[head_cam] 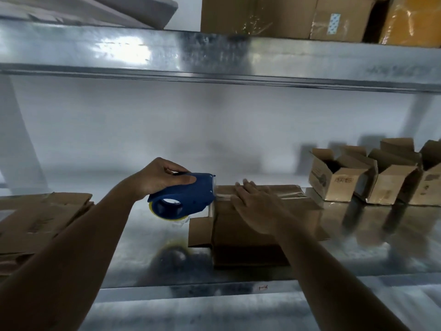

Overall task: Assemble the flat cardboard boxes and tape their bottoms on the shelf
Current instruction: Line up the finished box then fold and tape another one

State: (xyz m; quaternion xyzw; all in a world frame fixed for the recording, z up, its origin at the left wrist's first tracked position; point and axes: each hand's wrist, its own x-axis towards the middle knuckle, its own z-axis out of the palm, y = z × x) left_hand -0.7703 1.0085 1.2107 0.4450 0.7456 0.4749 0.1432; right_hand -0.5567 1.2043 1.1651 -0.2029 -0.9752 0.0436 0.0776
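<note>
At the far left of the shiny metal shelf [143,259] lies my stack of flat, unfolded brown cardboard boxes [40,218], well apart from the work in the middle. My left hand [160,177] comes next: its fingers and thumb are curled round the top of the blue plastic tape dispenser [183,197], with the thumb lying along its side. The dispenser's nose touches the upper left edge of the brown cardboard box I am taping [248,225], and a strip of clear glossy tape [288,194] runs from there rightward across the box's upturned face. A yellowish roll edge shows under the dispenser's blue body.

That box stands in the middle of the shelf, bottom up, with one loose flap [200,231] sticking out low on its left side. My right hand [257,206] lies flat on top of it, fingers straight and slightly spread, pressing down on the taped face and holding nothing.

Further right, towards the back of the shelf, a row of assembled small brown boxes with open top flaps [372,177] stands side by side. On the upper metal shelf [214,56], large brown cartons [286,15] sit at the right.
</note>
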